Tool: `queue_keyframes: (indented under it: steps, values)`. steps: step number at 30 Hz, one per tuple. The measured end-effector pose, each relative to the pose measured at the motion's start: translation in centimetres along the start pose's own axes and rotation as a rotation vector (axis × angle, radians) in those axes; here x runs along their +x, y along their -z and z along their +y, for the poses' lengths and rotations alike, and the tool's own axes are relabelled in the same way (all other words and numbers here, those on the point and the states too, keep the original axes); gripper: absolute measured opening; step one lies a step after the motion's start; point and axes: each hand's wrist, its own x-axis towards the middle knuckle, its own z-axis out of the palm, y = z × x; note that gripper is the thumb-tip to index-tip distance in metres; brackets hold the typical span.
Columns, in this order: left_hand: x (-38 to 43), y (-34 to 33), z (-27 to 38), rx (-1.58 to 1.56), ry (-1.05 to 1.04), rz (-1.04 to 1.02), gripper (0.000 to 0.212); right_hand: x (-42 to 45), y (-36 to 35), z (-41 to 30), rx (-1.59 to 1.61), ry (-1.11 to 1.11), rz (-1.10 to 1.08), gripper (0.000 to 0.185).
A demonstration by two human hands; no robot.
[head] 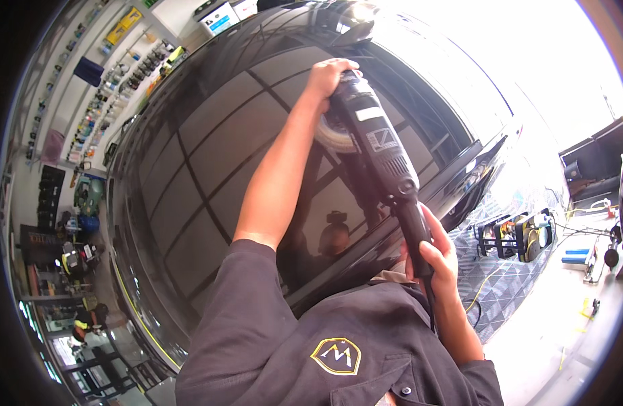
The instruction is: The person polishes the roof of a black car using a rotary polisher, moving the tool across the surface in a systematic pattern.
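Observation:
I hold a black corded rotary polisher (385, 139) over a glossy dark car panel (215, 147). My left hand (333, 77) wraps over the polisher's head at the far end. Around the rear handle (414, 233) are the fingers of my right hand (441, 259). A pale round polishing pad (337, 136) shows beneath the head, partly hidden by the tool and my left wrist. It seems to lie against the panel, though the contact is hidden. From the handle's end a black power cord (431, 307) hangs down beside my right forearm.
Wall shelves (96, 109) with several bottles and tools run along the left. On the patterned floor (486, 299) at right stands a black rack (517, 236) holding polishing pads. A yellow cord (484, 284) lies near it. The car's lower edge (352, 264) passes close to my body.

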Motion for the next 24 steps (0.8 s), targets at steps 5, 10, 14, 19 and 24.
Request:
queue_keyframes:
  steps: [5, 10, 14, 19, 24]
  values:
    - [-2.9, -3.8, -0.5, -0.023, -0.007, 0.004, 0.014, -4.1, 0.7, 0.5, -0.007, -0.011, 0.088, 0.09]
    - [-5.7, -6.2, -1.1, -0.137, 0.069, 0.046, 0.008, -7.5, 2.0, 0.6, -0.009, -0.017, 0.106, 0.091]
    - [-8.6, -5.6, -0.4, -0.162, 0.09, 0.1, 0.009, -8.6, 2.4, 0.9, -0.011, -0.022, 0.087, 0.091]
    - [-10.2, -3.0, 1.1, -0.136, 0.028, 0.15, 0.009, -7.4, 1.8, 0.1, -0.035, -0.055, 0.009, 0.09]
    - [-11.6, 2.0, 1.9, -0.091, -0.061, 0.236, 0.018, -3.7, 1.6, -0.7, -0.063, -0.134, -0.226, 0.087]
